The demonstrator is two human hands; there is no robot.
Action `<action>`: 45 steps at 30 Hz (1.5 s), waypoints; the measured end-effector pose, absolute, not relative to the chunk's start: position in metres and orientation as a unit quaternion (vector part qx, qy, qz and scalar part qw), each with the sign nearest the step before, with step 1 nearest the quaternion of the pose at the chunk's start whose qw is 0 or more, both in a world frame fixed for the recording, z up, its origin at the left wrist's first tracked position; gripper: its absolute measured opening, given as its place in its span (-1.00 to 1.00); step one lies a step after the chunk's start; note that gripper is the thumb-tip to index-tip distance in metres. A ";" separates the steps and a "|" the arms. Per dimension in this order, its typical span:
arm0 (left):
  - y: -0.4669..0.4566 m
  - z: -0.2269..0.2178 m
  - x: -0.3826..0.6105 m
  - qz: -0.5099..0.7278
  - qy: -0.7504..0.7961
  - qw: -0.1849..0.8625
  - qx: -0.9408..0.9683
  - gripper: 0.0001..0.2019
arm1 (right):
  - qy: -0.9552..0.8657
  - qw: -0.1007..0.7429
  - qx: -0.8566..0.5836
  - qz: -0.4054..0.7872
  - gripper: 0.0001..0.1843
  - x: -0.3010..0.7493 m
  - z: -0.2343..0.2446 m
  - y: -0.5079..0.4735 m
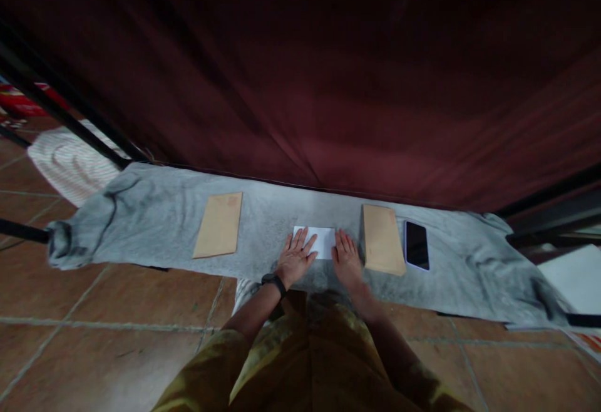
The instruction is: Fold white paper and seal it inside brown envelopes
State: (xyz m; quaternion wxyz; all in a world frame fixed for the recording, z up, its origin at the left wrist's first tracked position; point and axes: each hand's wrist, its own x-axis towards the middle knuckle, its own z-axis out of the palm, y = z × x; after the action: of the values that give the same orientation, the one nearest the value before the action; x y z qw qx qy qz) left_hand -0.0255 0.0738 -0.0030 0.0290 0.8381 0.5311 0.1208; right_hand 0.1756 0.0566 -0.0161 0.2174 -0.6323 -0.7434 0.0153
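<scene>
A white folded sheet of paper (322, 241) lies on a grey cloth (154, 224) spread over the floor. My left hand (295, 257) rests flat on the paper's left part, fingers spread; a black watch sits on that wrist. My right hand (346, 255) lies flat at the paper's right edge, fingers stretched out. One brown envelope (219, 225) lies to the left, apart from my hands. A second brown envelope (382, 238) lies just right of my right hand.
A black phone (416, 245) lies face up right of the second envelope. A dark red curtain (328, 86) hangs behind the cloth. Brown floor tiles (94, 312) run along the front. A striped cloth (70, 161) lies far left, a white sheet (575, 277) far right.
</scene>
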 end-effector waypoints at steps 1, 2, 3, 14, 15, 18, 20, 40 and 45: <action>0.074 -0.003 -0.025 0.120 0.531 0.028 0.839 -0.45 | -0.761 0.209 -0.614 0.020 -0.44 0.172 -0.014 0.057; 0.074 -0.003 -0.025 0.119 0.530 0.026 0.839 -0.45 | -0.778 0.197 -0.596 0.025 -0.46 0.168 -0.012 0.056; 0.075 -0.004 -0.026 0.118 0.528 0.023 0.840 -0.45 | -0.791 0.184 -0.583 0.028 -0.47 0.165 -0.011 0.056; 0.054 -0.004 -0.057 0.103 0.563 -0.008 0.820 -0.40 | -0.768 0.171 -0.616 0.037 -0.49 0.177 -0.013 0.057; 0.052 -0.003 -0.060 0.100 0.563 -0.013 0.820 -0.40 | -0.764 0.169 -0.620 0.046 -0.49 0.177 -0.010 0.062; 0.047 0.002 -0.065 0.090 0.562 -0.017 0.822 -0.42 | -0.756 0.139 -0.635 0.073 -0.50 0.170 0.005 0.085; 0.046 0.005 -0.066 0.086 0.561 -0.014 0.823 -0.42 | -0.759 0.103 -0.635 0.096 -0.49 0.163 0.017 0.102; 0.030 0.034 -0.031 0.213 0.535 0.132 0.807 -0.27 | -0.558 0.276 -0.650 0.435 -0.77 0.184 0.067 0.110; 0.017 0.056 0.014 0.234 0.580 0.183 0.759 -0.18 | -0.494 0.357 -0.626 0.486 -0.73 0.165 0.081 0.097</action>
State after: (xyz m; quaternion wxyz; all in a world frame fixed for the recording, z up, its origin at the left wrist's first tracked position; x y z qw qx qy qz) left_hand 0.0139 0.0167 0.0561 0.1833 0.7586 0.5798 0.2340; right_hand 0.1654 0.0966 0.0812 0.3574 -0.6256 -0.4943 0.4863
